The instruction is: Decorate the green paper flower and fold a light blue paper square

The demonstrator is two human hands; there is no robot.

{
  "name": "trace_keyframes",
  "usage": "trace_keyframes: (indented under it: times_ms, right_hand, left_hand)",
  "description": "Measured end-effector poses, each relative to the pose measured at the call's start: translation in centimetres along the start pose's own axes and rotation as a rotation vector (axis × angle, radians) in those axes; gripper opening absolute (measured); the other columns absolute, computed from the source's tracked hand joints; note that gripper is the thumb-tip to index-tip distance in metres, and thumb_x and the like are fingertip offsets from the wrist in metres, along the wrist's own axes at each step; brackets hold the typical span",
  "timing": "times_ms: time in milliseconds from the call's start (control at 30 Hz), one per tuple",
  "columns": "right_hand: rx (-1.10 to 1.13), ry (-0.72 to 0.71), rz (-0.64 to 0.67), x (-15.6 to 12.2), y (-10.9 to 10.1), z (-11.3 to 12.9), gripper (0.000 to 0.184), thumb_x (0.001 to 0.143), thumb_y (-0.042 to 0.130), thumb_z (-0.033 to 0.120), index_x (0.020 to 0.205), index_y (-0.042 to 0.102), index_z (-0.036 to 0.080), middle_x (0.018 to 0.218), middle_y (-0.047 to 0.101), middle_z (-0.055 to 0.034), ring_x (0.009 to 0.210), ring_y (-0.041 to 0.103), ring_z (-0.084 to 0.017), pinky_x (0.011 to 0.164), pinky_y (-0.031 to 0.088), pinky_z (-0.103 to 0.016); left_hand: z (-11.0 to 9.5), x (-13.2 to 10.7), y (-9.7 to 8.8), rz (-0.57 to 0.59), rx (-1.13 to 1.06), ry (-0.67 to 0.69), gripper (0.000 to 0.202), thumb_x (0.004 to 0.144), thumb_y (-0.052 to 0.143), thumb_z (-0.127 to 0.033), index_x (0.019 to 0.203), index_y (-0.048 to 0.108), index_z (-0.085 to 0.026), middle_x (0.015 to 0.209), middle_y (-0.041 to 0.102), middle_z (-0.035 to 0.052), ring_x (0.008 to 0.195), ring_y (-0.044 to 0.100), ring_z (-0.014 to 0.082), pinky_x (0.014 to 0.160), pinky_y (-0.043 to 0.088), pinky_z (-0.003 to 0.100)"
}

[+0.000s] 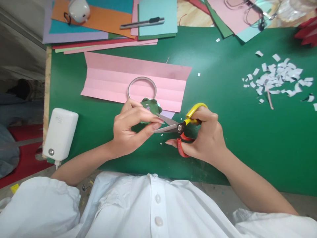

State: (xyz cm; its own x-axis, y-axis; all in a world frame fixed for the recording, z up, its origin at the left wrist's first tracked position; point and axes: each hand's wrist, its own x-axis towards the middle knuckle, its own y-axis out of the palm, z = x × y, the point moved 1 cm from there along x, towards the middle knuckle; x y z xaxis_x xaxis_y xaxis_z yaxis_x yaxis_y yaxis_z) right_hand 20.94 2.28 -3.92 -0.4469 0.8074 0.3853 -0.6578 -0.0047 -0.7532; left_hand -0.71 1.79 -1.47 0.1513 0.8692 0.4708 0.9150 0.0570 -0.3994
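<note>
My left hand [131, 127] pinches a small green paper cut-out [151, 106] between thumb and fingers, just above the green mat [235, 132]. My right hand [204, 135] grips scissors [180, 127] with one yellow and one red handle loop. The blades are slightly apart and point left, with their tips at the cut-out's lower edge under my left fingers. Behind both hands lies a folded pink paper sheet [111, 79] with a thin metal ring [142, 88] resting on it.
A white glue bottle [60, 134] lies at the mat's left edge. Stacked coloured paper sheets [99, 23] with a utility knife [142, 23] and a small white device [78, 10] sit at the back. White paper scraps [278, 77] are scattered at the right.
</note>
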Motion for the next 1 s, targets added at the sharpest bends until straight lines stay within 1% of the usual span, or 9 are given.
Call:
trace_keyframes:
  times_ms: [100,233,300,433,500,633,700,867,1000]
  right_hand:
    - [0.066,-0.038,0.003,0.17,0.12,0.12,0.058,0.076,0.071,0.054,0.108,0.033,0.025,0.089,0.054,-0.0048,0.073,0.054,-0.020,0.056,0.040,-0.032]
    - [0.060,-0.051,0.041,0.13,0.11,0.25,0.060,0.075,0.075,0.054,0.107,0.034,0.023,0.090,0.056,-0.0084,0.074,0.055,-0.020,0.058,0.044,-0.033]
    - [0.019,-0.069,0.043,0.08,0.10,0.28,0.057,0.077,0.074,0.053,0.104,0.036,0.022,0.087,0.056,-0.0080,0.072,0.055,-0.020,0.059,0.045,-0.033]
    - [-0.039,-0.111,-0.035,-0.10,0.20,0.31,0.043,0.083,0.064,0.057,0.096,0.044,0.022,0.076,0.055,-0.0024,0.063,0.052,-0.017,0.053,0.042,-0.030]
    - [-0.048,-0.054,0.000,-0.28,0.29,0.31,0.041,0.084,0.060,0.061,0.089,0.047,0.022,0.071,0.056,-0.0016,0.058,0.050,-0.016,0.050,0.039,-0.029]
    - [-0.086,0.103,0.103,-0.60,0.27,0.39,0.053,0.080,0.053,0.076,0.076,0.048,0.023,0.065,0.056,-0.0024,0.053,0.048,-0.014,0.048,0.035,-0.030]
    - [-0.081,0.104,0.097,-0.63,0.17,0.48,0.055,0.080,0.052,0.077,0.073,0.048,0.023,0.064,0.057,-0.0027,0.053,0.049,-0.014,0.048,0.035,-0.030]
    - [-0.081,0.085,0.072,-0.49,-0.01,0.54,0.051,0.083,0.053,0.073,0.072,0.049,0.023,0.061,0.056,-0.0018,0.051,0.049,-0.014,0.047,0.034,-0.030]
    - [-0.092,0.091,0.084,-0.39,-0.15,0.45,0.052,0.083,0.050,0.074,0.070,0.051,0.024,0.059,0.057,-0.0022,0.050,0.048,-0.015,0.047,0.036,-0.031]
  left_hand:
    - [0.17,-0.19,0.16,-0.009,-0.026,0.006,0.006,0.087,0.069,-0.027,0.082,0.066,-0.025,0.072,0.070,-0.0027,0.073,0.058,0.0142,0.071,0.047,0.034]
    - [0.06,-0.33,0.25,0.005,0.006,-0.022,0.010,0.087,0.069,-0.030,0.080,0.066,-0.023,0.073,0.070,-0.0018,0.073,0.056,0.0138,0.070,0.047,0.033]
    - [-0.09,-0.34,0.25,0.015,0.046,-0.043,0.016,0.089,0.067,-0.035,0.079,0.066,-0.023,0.072,0.069,-0.0010,0.072,0.056,0.0139,0.070,0.047,0.034]
    - [-0.27,-0.34,0.19,0.048,0.104,-0.056,0.025,0.092,0.061,-0.042,0.077,0.065,-0.022,0.071,0.068,-0.0006,0.071,0.056,0.0140,0.069,0.047,0.034]
    - [-0.26,-0.35,0.15,0.056,0.106,-0.054,0.027,0.093,0.059,-0.044,0.077,0.066,-0.023,0.071,0.068,-0.0003,0.071,0.056,0.0143,0.070,0.046,0.034]
    - [-0.14,-0.41,0.07,0.063,0.101,-0.055,0.027,0.093,0.059,-0.044,0.078,0.067,-0.023,0.072,0.069,-0.0003,0.072,0.057,0.0149,0.072,0.046,0.036]
    - [-0.09,-0.43,0.06,0.065,0.100,-0.049,0.026,0.093,0.060,-0.043,0.078,0.067,-0.023,0.071,0.069,-0.0006,0.071,0.057,0.0148,0.073,0.046,0.036]
    - [-0.08,-0.36,0.04,0.053,0.054,-0.005,0.020,0.092,0.061,-0.039,0.080,0.067,-0.024,0.073,0.071,-0.0017,0.071,0.058,0.0145,0.073,0.046,0.036]
    - [-0.12,-0.30,0.02,0.072,0.078,-0.014,0.025,0.094,0.058,-0.042,0.078,0.067,-0.024,0.072,0.071,-0.0020,0.069,0.059,0.0145,0.072,0.045,0.037]
